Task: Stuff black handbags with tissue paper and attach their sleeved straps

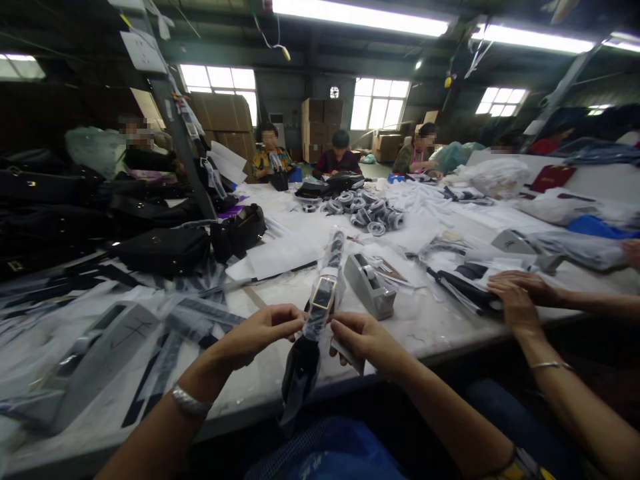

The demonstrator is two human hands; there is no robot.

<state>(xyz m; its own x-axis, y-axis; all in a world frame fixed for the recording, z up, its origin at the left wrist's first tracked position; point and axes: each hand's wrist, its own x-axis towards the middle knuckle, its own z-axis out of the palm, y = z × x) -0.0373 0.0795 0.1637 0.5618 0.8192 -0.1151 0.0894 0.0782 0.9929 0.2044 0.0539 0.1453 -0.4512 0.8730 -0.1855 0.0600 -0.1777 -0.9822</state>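
Note:
Between my two hands a black strap with a gold rectangular buckle stands over the table's front edge. Clear plastic film wraps its upper part, and its dark lower end hangs down bare. My left hand pinches the strap's left side with thumb and fingertips. From the right, my right hand pinches the other side, and a small pale piece of card or paper shows below its fingers. A grey tape dispenser stands just beyond my right hand.
At left lie another tape dispenser, film-wrapped straps and black bags. Rolled wrapped straps are heaped at mid-table. To the right, a co-worker's hands press on a dark wrapped piece. Other people sit across the table.

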